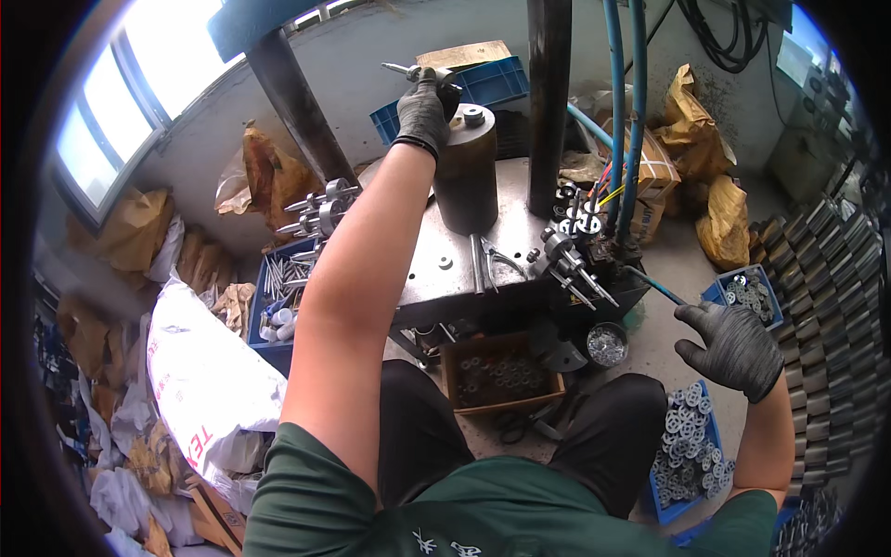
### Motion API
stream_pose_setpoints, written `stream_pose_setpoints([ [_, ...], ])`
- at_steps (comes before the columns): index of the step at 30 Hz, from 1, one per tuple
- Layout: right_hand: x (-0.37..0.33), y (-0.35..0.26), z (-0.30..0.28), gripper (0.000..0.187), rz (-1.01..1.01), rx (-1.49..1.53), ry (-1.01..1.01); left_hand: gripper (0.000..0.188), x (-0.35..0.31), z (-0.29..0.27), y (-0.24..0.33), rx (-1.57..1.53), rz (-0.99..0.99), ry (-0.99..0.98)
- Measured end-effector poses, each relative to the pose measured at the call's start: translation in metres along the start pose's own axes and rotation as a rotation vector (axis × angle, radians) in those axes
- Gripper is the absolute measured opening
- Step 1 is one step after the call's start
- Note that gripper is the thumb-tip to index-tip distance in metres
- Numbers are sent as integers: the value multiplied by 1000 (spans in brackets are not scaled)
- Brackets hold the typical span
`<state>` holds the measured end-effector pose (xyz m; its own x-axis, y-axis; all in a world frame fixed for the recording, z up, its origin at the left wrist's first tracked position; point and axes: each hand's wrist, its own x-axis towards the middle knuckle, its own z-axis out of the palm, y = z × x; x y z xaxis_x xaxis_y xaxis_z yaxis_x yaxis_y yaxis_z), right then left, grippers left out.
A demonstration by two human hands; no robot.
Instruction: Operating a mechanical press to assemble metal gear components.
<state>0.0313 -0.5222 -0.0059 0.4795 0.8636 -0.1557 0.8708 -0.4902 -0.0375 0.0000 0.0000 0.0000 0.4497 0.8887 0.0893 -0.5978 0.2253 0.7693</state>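
Gloved left hand is gripping a pointed, shiny metal shaft, fingers curled, near the dull metal cylinder; right hand is resting, fingers parted, by a slim blue lever.

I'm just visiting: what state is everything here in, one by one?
Left hand: closed around a shafted metal part.
Right hand: at the lever's end, thumb spread.
Pliers: lying, handles spread.
Steel cylinder: standing upright.
Wooden box: uncovered, holding round parts.
Lower-right blue bin: uncovered, heaped with discs.
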Motion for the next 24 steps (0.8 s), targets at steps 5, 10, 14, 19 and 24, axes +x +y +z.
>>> stream_pose_setpoints([
  [5,-4,1,1,46,-79,46,222,20,4,-9,-13,29,123,-305],
  [10,0,-7,4,45,-66,49,254,25,-3,-12,-14,377,262,-399],
  [14,-1,-4,5,44,-65,42,253,40,-3,-8,-20,501,424,-367],
  [19,-3,-5,5,43,-36,84,248,53,-19,0,-12,582,487,-352],
  [24,-5,-2,7,43,-28,90,258,53,-32,3,-10,715,336,-377],
])
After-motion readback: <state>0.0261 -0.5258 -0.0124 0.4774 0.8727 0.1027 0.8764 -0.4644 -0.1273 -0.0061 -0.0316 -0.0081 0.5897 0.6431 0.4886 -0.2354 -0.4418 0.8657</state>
